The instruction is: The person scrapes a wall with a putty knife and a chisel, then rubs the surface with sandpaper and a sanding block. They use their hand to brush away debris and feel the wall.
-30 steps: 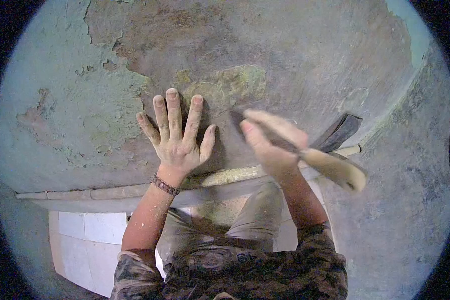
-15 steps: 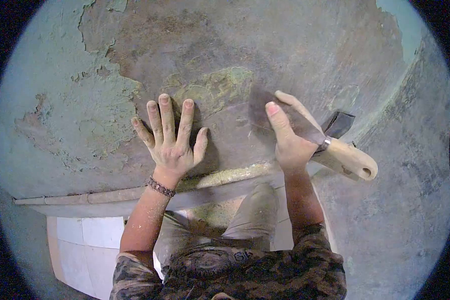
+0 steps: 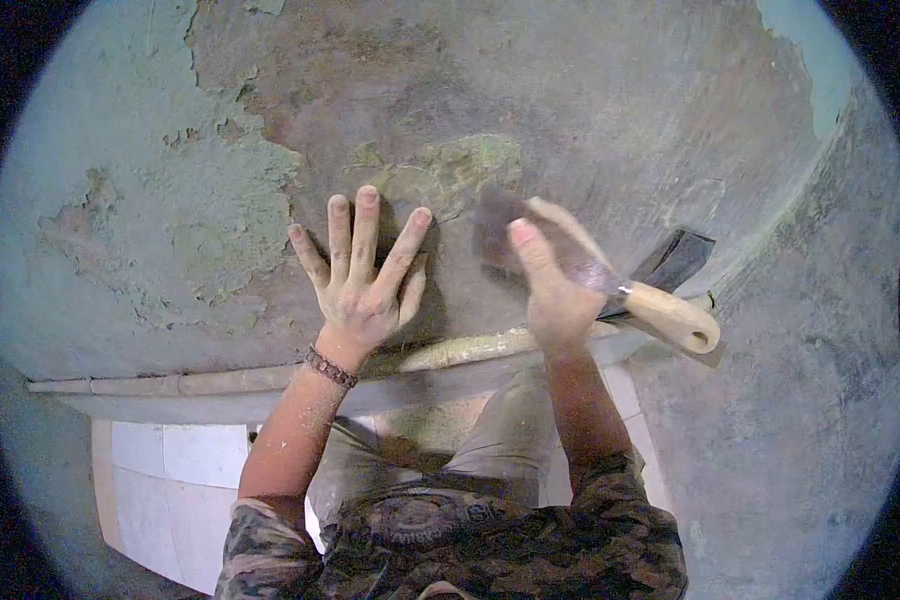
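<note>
My left hand [image 3: 360, 300] lies against the worn wall [image 3: 570, 90], its dusty fingers stretched out and nothing in it. Just right of it, my right hand [image 3: 565, 300] is wrapped round a putty knife [image 3: 670, 315] near where the blade meets the wooden handle. The thumb lies along the blade, whose wide, motion-blurred end is at the wall below a yellowish-green patch [image 3: 460, 170]. The handle's holed end points down and right. Behind the handle, a dark flat piece [image 3: 675, 258] stands out against the wall at the corner.
Peeling green paint [image 3: 200, 200] covers the wall's left part. A narrow ledge [image 3: 260, 380] runs along below my hands. Another rough grey wall [image 3: 770, 430] rises on the right. White tiles [image 3: 180, 480] show on the floor at lower left.
My right hand has moved left and slightly down with the putty knife. My left hand has shifted a little right in view, its thumb closer to the index finger.
</note>
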Available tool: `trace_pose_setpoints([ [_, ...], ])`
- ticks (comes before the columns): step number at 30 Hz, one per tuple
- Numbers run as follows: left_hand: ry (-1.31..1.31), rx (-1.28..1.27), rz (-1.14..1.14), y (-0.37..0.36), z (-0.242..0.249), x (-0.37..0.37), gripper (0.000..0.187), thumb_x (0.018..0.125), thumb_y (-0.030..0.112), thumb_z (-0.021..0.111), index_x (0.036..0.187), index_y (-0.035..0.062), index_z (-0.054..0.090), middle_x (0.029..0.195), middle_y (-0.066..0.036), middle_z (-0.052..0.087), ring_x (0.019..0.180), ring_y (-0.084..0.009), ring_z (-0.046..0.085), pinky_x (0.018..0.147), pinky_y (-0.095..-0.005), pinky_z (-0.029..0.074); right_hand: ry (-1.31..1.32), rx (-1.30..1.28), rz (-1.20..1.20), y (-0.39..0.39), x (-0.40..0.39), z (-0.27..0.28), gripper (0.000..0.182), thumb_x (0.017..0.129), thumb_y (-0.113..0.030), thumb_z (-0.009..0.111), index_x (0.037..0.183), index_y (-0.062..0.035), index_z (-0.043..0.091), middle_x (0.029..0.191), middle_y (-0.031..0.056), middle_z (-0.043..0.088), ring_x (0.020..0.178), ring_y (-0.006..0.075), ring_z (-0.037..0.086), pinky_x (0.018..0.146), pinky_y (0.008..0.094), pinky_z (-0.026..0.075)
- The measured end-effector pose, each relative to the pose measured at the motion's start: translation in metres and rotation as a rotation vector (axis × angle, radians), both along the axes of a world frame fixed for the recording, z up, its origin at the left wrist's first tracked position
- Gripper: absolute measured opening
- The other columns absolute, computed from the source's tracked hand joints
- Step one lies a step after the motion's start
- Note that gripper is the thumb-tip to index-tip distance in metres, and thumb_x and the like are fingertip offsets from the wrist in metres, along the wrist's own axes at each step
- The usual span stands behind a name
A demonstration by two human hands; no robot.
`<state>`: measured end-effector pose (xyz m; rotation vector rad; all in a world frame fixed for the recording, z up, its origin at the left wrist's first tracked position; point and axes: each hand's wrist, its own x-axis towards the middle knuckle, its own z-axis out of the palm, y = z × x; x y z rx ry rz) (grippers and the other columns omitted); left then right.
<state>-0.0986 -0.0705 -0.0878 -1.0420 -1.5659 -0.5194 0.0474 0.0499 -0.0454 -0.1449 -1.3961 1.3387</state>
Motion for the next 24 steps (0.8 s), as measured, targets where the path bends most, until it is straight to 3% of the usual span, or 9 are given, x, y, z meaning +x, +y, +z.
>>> trace_pose_setpoints([
  [1,0.0,-0.017,-0.009,-0.001,0.0,0.001,0.052,0.083,0.033,0.06,0.134,0.0275,0.055,0.154,-0.017,0.025,0.144,-0.0368,0.015,0.114,-0.0592,-0.001,-0.003,-0.001,0.004,-0.002,0.0,0.0,0.025,0.082,-0.008,0.073,0.105,0.0007,0.069,0.091,0.007,0.071,0.088,0.0131,0.066,0.078,0.0266,0.052],
  [3,0.003,-0.033,-0.022,-0.002,0.001,0.001,0.052,0.083,0.033,0.06,0.134,0.0279,0.055,0.154,-0.017,0.026,0.144,-0.0368,0.016,0.114,-0.0593,0.0,-0.303,0.504,-0.08,-0.008,0.002,0.001,0.023,0.082,-0.008,0.072,0.104,-0.0018,0.07,0.093,0.0082,0.071,0.087,0.0142,0.067,0.075,0.0271,0.053],
  [7,-0.013,-0.034,-0.026,-0.002,-0.001,0.001,0.052,0.083,0.033,0.06,0.134,0.029,0.054,0.153,-0.015,0.027,0.144,-0.0367,0.016,0.114,-0.0595,0.0,-0.232,0.371,-0.182,-0.006,0.003,0.002,0.019,0.081,-0.006,0.071,0.1,-0.0037,0.071,0.097,0.0099,0.072,0.088,0.0168,0.068,0.078,0.0291,0.053],
  [8,-0.009,-0.041,-0.017,-0.003,-0.001,0.001,0.052,0.083,0.034,0.059,0.135,0.0292,0.054,0.153,-0.016,0.028,0.144,-0.0366,0.016,0.114,-0.0595,0.0,-0.235,0.555,-0.126,-0.006,0.0,0.0,0.02,0.08,-0.005,0.071,0.1,-0.0032,0.071,0.096,0.0119,0.071,0.087,0.0181,0.069,0.076,0.029,0.053],
  [13,-0.059,-0.022,-0.042,-0.001,-0.006,0.0,0.051,0.084,0.036,0.057,0.135,0.0338,0.053,0.153,-0.009,0.03,0.144,-0.0322,0.018,0.114,-0.0601,-0.003,-0.133,0.505,-0.321,-0.01,0.003,0.002,0.021,0.079,-0.001,0.068,0.1,-0.0025,0.071,0.088,0.0142,0.07,0.079,0.0205,0.069,0.071,0.0288,0.054],
  [15,-0.063,-0.028,-0.049,-0.002,-0.006,0.0,0.052,0.084,0.035,0.057,0.135,0.0332,0.053,0.153,-0.009,0.03,0.144,-0.0321,0.018,0.114,-0.0601,-0.003,-0.143,0.807,-0.404,-0.01,0.005,0.003,0.022,0.078,-0.001,0.072,0.099,-0.0018,0.071,0.087,0.0134,0.071,0.075,0.0197,0.068,0.071,0.0265,0.053],
  [18,-0.08,-0.041,-0.059,-0.002,-0.008,0.003,0.053,0.083,0.034,0.058,0.136,0.0327,0.052,0.153,-0.008,0.032,0.144,-0.0318,0.019,0.114,-0.0586,-0.004,-0.181,0.793,-0.324,-0.014,0.008,0.002,0.024,0.077,0.0,0.071,0.1,-0.0026,0.07,0.09,0.0146,0.069,0.079,0.0233,0.068,0.073,0.0273,0.054],
  [21,-0.093,-0.015,-0.136,-0.005,-0.006,0.008,0.051,0.083,0.025,0.057,0.134,0.0225,0.055,0.149,-0.013,0.037,0.142,-0.033,0.026,0.116,-0.056,0.003,-0.229,0.963,-0.367,-0.015,0.009,0.001,0.03,0.077,-0.005,0.065,0.108,-0.0027,0.068,0.101,0.0153,0.066,0.093,0.0271,0.065,0.082,0.0336,0.052],
  [24,-0.353,0.126,-0.562,-0.022,-0.001,0.038,0.041,0.079,0.001,0.054,0.12,-0.0004,0.06,0.129,-0.021,0.056,0.128,-0.0366,0.047,0.11,-0.0506,0.028,-0.324,1.162,-0.385,-0.021,0.005,-0.011,0.039,0.08,-0.013,0.057,0.117,-0.0025,0.063,0.116,0.0167,0.06,0.11,0.0323,0.058,0.095,0.0428,0.046],
])
